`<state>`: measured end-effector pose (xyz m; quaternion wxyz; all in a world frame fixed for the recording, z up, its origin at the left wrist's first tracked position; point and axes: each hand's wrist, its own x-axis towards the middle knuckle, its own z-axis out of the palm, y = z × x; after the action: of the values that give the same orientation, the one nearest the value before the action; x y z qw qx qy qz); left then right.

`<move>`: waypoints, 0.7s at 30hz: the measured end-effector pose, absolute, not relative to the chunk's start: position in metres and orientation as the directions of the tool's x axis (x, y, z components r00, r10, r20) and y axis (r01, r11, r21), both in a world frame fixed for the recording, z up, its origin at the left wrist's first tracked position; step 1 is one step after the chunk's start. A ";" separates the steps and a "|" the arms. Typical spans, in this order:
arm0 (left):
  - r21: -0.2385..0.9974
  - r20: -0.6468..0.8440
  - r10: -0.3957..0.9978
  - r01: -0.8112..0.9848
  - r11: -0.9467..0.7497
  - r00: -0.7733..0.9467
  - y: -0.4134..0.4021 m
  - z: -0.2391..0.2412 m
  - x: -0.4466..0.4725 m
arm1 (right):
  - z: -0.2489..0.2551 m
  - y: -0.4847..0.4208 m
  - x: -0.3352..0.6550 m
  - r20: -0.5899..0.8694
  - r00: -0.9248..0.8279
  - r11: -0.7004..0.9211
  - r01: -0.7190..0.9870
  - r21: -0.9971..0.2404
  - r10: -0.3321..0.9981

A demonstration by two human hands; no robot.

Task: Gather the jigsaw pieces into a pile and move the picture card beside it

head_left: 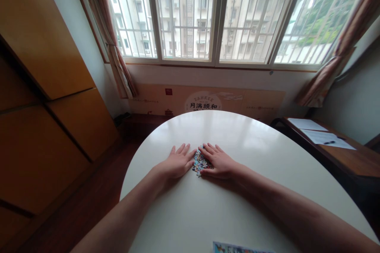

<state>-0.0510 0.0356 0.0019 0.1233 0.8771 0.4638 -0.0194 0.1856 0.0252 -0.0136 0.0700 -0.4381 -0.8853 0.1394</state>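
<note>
A small heap of multicoloured jigsaw puzzle pieces [200, 162] lies on the white round table [190, 213]. Along the heap's left side rests my left hand [177, 161], palm down with its fingers spread. My right hand [220, 162] lies flat from the right, its fingers apart and covering the heap's right edge. Neither hand grasps a piece. One loose piece sits at the near edge of the heap, by my right thumb. At the bottom of the view, the top edge of a colourful printed picture [237, 248] shows; the rest is cut off.
Beyond the table, a printed cardboard panel [231, 99] stands under the barred window [187, 16]. To the right is a brown desk [365, 162] with paper sheets [320, 137] and a dark item on them. Wooden cabinets [53, 138] stand at left.
</note>
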 end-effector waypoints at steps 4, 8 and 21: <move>0.204 -0.128 0.830 0.834 -0.513 0.542 0.043 0.002 -0.057 | -0.011 0.024 0.185 0.000 -0.602 0.573 0.760 -0.307 0.799; 0.240 -0.035 0.930 0.906 -0.348 0.366 0.060 0.003 -0.074 | -0.009 0.023 0.185 -0.008 -0.610 0.577 0.754 -0.312 0.792; 0.764 0.330 0.919 0.633 -0.126 -0.215 0.108 -0.002 -0.128 | -0.008 0.057 0.148 -0.013 -0.665 0.629 0.712 -0.313 0.747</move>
<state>-0.1282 0.1076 -0.0025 0.1611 0.6053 0.6411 0.4434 0.1481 0.0572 -0.0085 0.0591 -0.4049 -0.9005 0.1471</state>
